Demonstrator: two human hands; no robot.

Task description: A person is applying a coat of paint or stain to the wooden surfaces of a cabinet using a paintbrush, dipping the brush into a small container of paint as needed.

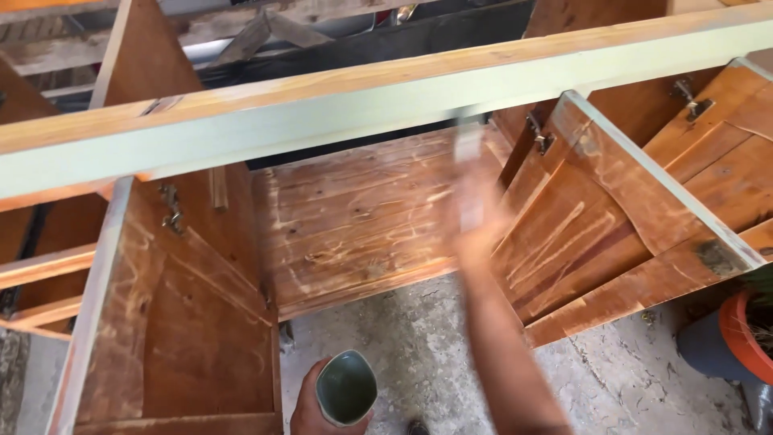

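Fingers, left hand (310,411): curled around a small can (346,388), gripping its side; only part of the hand shows at the bottom edge of the view.
Small can: dark green-grey inside, open top facing the camera, held low over the concrete floor (419,346), just right of the left door.
Fingers, right hand (475,217): smeared by motion, so I cannot tell whether they are spread or closed; a pale, narrow brush-like thing (467,173) stands blurred above the hand, and whether it is pinched cannot be told either.
Right forearm (503,354): rises from the bottom edge up to the hand, in front of the cabinet opening.
Left door (185,322): reddish-brown wood, swung open toward the camera, with a metal hinge (171,211) near its top.
Top rail (386,97): long wooden beam running across the whole view, its front face pale greenish-grey, its upper face bare wood.
Cabinet floor (354,225): planks of scratched, streaked wood inside the opening, between the two doors; the right hand is in front of its right end.
Right door (612,225): open, leaning outward, pale-edged, with hinges (541,138) at its upper part.
Far right: orange-rimmed pot (737,330) on the ground beside the cabinet.
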